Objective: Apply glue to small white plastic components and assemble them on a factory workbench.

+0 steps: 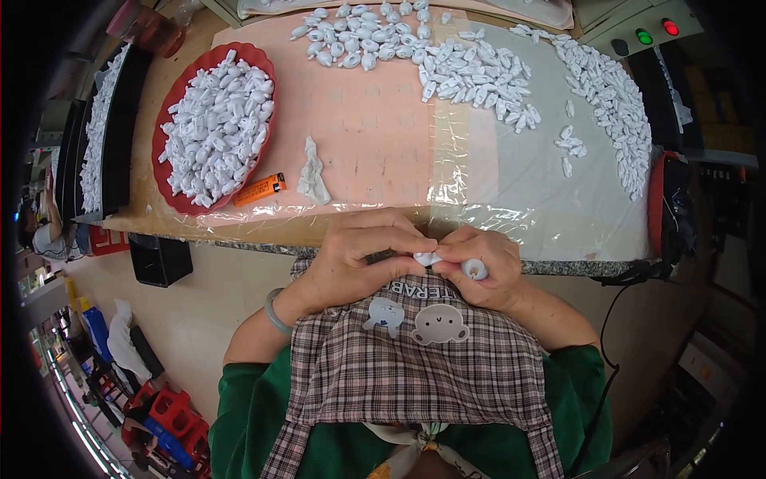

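Item: small white moulded piece [425, 259], smooth-looking, probably hard plastic. Location: between the two hands, just off the near table edge, above the apron.

Grip, left: left hand [363, 251], thumb and forefinger closed in a pinch on the piece's left side; other fingers arched.

Grip, right: right hand [496, 267], thumb and forefinger tips drawn in to the piece's right side. Also carried in this hand: white round-ended cylinder with a brownish tip [475, 270], seen nearly end-on; its full shape is hidden.

Handling (judged): very light; stiff rather than soft; smooth enough to slip or spin under hard pressure; any thin projections the likeliest to snap. Best hold: fingertip pinch on the broader body, one hand to each side. Covered by the fingers: most of its outline.

Surroundings, near: speckled stone-like table edge [550, 268]; pale pink sheet under clear film [359, 152]; crumpled white tissue [313, 172]; small orange oblong object [260, 190], beside the bowl.

Surroundings, far: red scalloped bowl [177, 92], heaped with similar white pieces; loose heap of rounded white pieces [359, 38]; loose heap of slimmer white pieces [479, 76]; long right-hand spread of white pieces [610, 112].
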`<state>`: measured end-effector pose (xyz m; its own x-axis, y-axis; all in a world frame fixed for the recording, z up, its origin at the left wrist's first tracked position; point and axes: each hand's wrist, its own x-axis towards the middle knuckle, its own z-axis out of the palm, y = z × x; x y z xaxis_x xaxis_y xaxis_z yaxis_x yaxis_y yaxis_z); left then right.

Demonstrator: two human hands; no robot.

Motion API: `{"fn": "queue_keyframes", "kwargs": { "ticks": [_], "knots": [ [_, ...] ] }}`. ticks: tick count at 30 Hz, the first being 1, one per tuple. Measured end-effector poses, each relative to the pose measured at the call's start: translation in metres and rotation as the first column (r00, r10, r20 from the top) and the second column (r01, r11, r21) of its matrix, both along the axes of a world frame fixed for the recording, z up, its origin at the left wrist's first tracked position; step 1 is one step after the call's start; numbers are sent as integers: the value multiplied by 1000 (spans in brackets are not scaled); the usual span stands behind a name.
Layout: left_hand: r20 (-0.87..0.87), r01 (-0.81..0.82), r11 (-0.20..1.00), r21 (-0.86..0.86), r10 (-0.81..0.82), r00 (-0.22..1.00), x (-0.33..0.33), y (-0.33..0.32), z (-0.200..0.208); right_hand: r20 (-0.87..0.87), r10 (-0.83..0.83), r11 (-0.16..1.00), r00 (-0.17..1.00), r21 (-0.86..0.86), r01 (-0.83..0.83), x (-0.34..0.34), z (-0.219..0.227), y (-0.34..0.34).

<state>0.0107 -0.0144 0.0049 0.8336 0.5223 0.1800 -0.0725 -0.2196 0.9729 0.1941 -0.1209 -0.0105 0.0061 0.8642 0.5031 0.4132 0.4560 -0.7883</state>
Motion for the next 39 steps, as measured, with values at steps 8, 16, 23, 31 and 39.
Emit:
{"fn": "queue_keyframes", "kwargs": {
  "ticks": [8,16,23,31,39],
  "knots": [
    [-14,5,1000,20,-5,1000,-1,-1,0,0,-1,1000,1000,11,1,-2,1,0],
    [12,-14,1000,12,14,1000,1,0,0,6,-1,1000,1000,29,1,-2,-3,3],
    [65,-25,1000,-1,25,998,3,9,-5,133,-21,990,991,142,2,4,4,16],
    [76,-99,974,-205,117,990,0,8,-9,59,-48,997,997,60,44,1,1,20],
    [101,-154,986,-56,159,982,-15,24,-11,-42,-102,990,994,-104,97,4,-3,19]
  ]
}}
